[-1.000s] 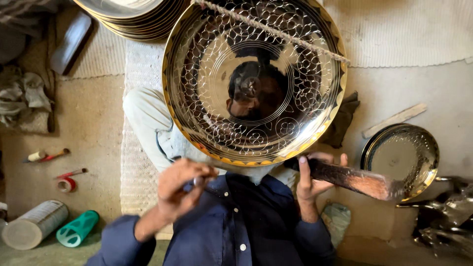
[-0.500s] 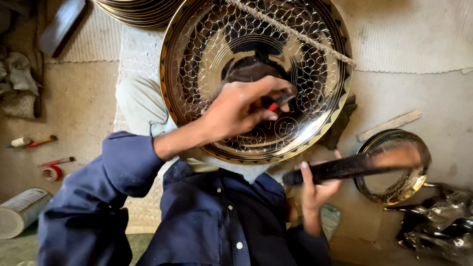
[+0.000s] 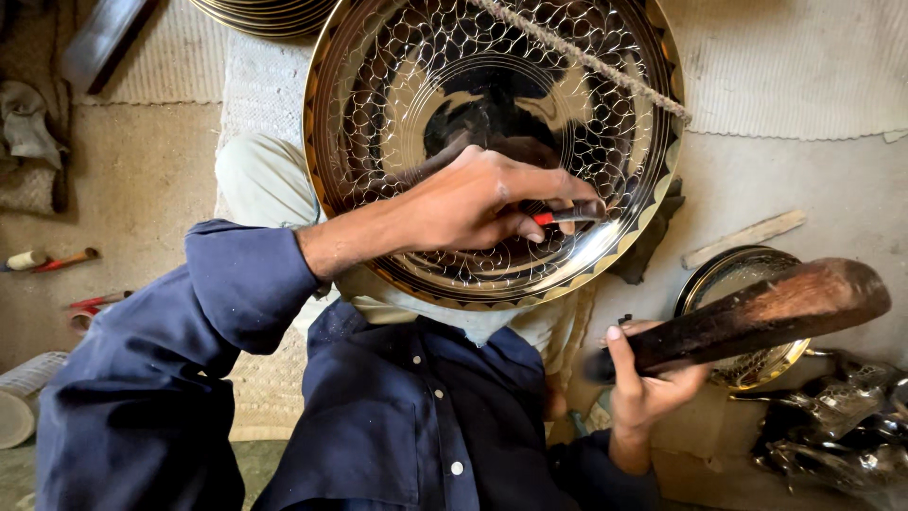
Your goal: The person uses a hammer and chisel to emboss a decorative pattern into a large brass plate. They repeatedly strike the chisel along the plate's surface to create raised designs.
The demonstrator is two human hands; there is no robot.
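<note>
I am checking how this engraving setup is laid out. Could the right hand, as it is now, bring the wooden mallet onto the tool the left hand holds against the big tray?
Probably yes. The right hand grips the wooden mallet just beside the tray, and nothing lies between it and the tool in the left hand.

Polished brass, worn wood, coarse weave

We see a mirror-glossy brass tray [image 3: 492, 123] with chased scale lines, a dark, rough, worn wooden mallet [image 3: 757, 317], a matt metal punch [image 3: 572, 214] with a red band, a fuzzy fibre rope [image 3: 586, 59], and woven matting [image 3: 804, 66], matt and coarse
</note>
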